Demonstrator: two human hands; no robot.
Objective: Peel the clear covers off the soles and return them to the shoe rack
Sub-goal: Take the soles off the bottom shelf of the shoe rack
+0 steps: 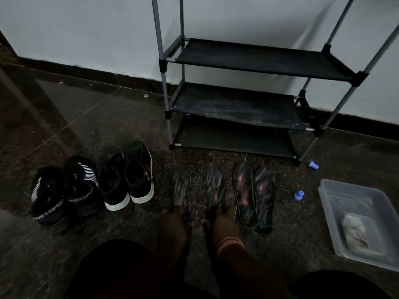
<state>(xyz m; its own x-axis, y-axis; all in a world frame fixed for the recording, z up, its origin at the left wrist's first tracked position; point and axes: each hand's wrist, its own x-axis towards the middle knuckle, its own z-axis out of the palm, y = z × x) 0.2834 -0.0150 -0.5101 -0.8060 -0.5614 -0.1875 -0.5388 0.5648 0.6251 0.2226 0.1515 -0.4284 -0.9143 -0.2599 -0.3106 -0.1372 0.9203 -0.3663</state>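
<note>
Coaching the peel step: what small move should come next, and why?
Probably lift both soles' near ends off the floor. The left hand and right hand sit at the heels of the left sole and second sole, both shiny as if covered.

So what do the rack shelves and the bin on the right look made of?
Shoe rack: shelves look like matte black fabric stretched between grey metal tubes with black plastic joints; the middle shelf looks dusty. Bin: translucent plastic, since its contents show through the walls.
</note>
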